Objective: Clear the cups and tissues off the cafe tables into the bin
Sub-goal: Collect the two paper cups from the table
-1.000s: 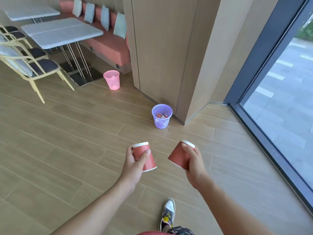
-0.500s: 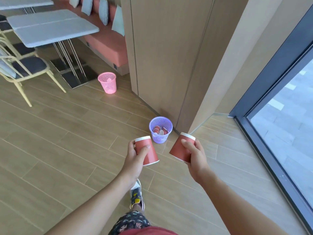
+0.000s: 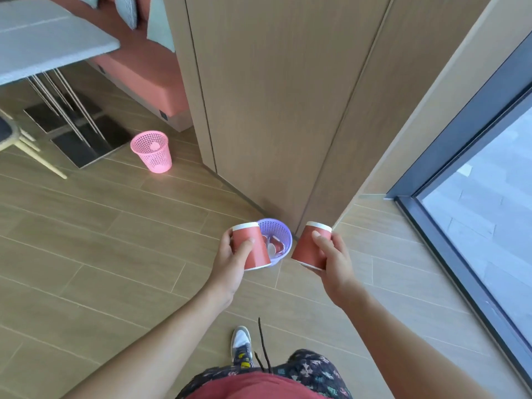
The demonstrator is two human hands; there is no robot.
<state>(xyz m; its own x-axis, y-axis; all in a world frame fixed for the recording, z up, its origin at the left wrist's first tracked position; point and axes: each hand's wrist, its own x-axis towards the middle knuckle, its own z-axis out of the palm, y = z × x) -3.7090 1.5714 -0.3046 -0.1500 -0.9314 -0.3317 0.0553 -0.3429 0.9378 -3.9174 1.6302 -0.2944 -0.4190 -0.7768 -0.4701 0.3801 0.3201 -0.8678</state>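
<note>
My left hand (image 3: 230, 263) grips a red paper cup (image 3: 253, 249) held upside down, its white rim at the bottom. My right hand (image 3: 335, 260) grips a second red paper cup (image 3: 309, 246), also tilted with its base upward. Between the two cups, on the floor against the wooden wall corner, stands a purple mesh bin (image 3: 277, 228) with red cups and something white inside. Both cups hang just in front of the bin, one at each side of its rim.
A pink mesh bin (image 3: 151, 152) stands on the floor to the left, near a grey cafe table (image 3: 43, 50) and a red bench (image 3: 144, 73). A wooden pillar (image 3: 273, 96) rises behind the purple bin. A glass window wall (image 3: 475, 211) runs along the right.
I have walked closer to the purple bin, which now sits right between my two hands. Both hands keep their hold on the cups.
</note>
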